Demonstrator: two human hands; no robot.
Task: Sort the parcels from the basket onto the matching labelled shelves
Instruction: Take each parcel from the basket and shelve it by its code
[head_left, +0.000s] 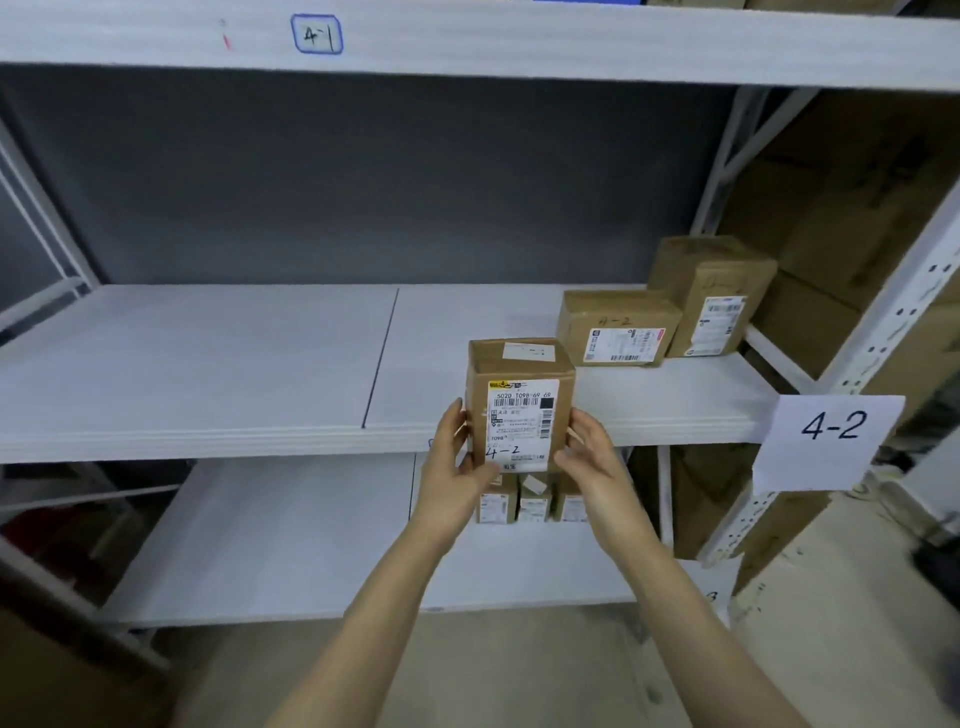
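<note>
The left hand (457, 460) and the right hand (592, 454) grasped the sides of an upright parcel (521, 387) marked 4-2. It was at the front edge of the shelf (208, 364).

Head-worn view, close before shelf (208, 364)

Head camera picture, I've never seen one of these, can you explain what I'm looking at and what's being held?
There is no machine here: a person wears a camera on the head, so you look forward and down along their arms. The left hand and right hand grip a brown parcel by its sides, upright, with 4-2 handwritten on its label. Before them is a white shelf whose paper sign reads 4-2. A low parcel and a taller parcel stand at its back right. The beam above is marked 4-1; small parcels sit on the shelf below.
</note>
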